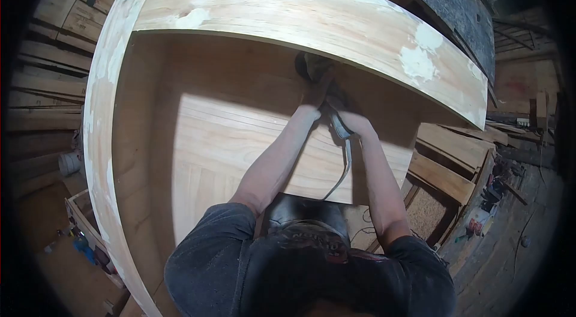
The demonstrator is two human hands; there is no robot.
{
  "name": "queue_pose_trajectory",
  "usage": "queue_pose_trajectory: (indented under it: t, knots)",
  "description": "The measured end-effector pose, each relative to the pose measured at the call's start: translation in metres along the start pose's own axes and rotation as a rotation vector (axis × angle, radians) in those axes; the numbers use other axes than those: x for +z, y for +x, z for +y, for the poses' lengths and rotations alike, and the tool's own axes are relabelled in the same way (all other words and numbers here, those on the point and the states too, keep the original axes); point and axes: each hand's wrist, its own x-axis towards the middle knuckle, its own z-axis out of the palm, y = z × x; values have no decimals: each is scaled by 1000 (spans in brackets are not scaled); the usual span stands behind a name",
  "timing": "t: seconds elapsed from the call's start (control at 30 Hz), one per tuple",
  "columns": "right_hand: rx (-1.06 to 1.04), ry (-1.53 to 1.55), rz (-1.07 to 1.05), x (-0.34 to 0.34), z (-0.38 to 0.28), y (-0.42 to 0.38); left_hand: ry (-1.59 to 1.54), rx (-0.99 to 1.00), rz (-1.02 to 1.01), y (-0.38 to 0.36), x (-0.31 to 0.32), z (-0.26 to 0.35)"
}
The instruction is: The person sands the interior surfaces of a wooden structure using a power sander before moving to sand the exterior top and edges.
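Note:
Both arms reach into a large pale wooden cabinet shell (258, 2), whose front rail curves across the view. In the shade under that rail is a corded angle grinder (342, 128), its dark round head (304, 66) near the inner wood panel (222, 143). My left hand (316, 92) is closed around the grinder's front part. Farther back, my right hand (353, 120) grips the grinder's body near the cord end. A grey cord (346, 167) hangs from it toward my waist. Shadow hides most of the fingers and the contact between head and wood.
Whitish filler patches (420, 53) mark the cabinet's frame. Stacked boards (51, 83) stand at the left. A dusty workbench (444, 11) is behind at the upper right. Wooden drawer-like boxes (444, 167) and scattered tools (480, 221) lie at the right, with loose cables on the floor.

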Motion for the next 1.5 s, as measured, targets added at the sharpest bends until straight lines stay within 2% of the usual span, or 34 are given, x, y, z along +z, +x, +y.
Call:
queue_pose_trajectory:
  t: [0.1, 0.2, 0.27, 0.33, 0.37, 0.4, 0.47, 0.53, 0.6, 0.67, 0.73, 0.83, 0.9, 0.93, 1.03, 1.07, 1.17, 1.23, 1.3, 1.33, 1.43, 1.47, 1.5]
  knots:
    - [3, 35, 13, -21, 10, -15, -115, 96, -121, 0, 26, -22]
    - [15, 20, 73, -41, 33, -22, -100, 14, -179, 15, 56, -57]
    - [58, -11, 106, -56, 63, -20, -59, 57, -185, -9, 74, -37]
    - [111, -384, -14, -73, 95, -18, -16, 102, -184, -26, 92, -27]
    - [115, -384, -10, -81, 109, -21, -153, 128, -210, -33, 104, -28]
    - [44, -485, -34, -89, 116, -27, -291, 154, -235, -35, 116, -33]
    - [-27, -586, -51, -99, 128, -35, -180, 102, -231, -33, 131, -40]
    - [-91, -589, 163, -105, 134, -48, -69, 46, -226, -32, 147, -56]
    - [-157, -710, 147, -121, 147, -52, -274, 77, -382, -35, 168, -63]
    - [-224, -834, 123, -131, 157, -58, -285, 83, -396, -43, 187, -62]
    - [346, 266, 208, -132, 133, -76, -295, 93, -410, -50, 205, -66]
    - [222, 397, 304, -138, 151, -87, -381, 25, -493, -61, 234, -75]
    - [191, 447, 352, -137, 157, -94, -185, 211, -523, -67, 246, -73]
    - [165, 508, 394, -132, 158, -97, -188, 206, -525, -70, 243, -73]
    - [135, 594, 421, -112, 156, -96, 155, 276, -584, -63, 210, -68]
    - [145, 602, 414, -101, 147, -95, 277, 294, -602, -77, 160, -77]
    - [169, 603, 318, -58, 108, -83, 649, 357, -675, -65, 65, -64]
    - [102, 425, 182, -22, 85, -63, 896, 404, -717, -57, 28, -53]
    - [74, 209, 53, 12, 63, -45, 1221, 522, -555, -55, -29, -42]
    - [30, 128, 72, 32, 51, -36, 1225, 520, -561, -57, -53, -31]
    - [-28, -2, 84, 80, 12, -26, 643, 707, -270, -85, -105, 8]
    - [-62, -58, 81, 86, 2, -23, 640, 708, -269, -84, -103, 18]
    - [-65, -66, 81, 88, 0, -18, -6, 282, -186, -77, -97, 27]
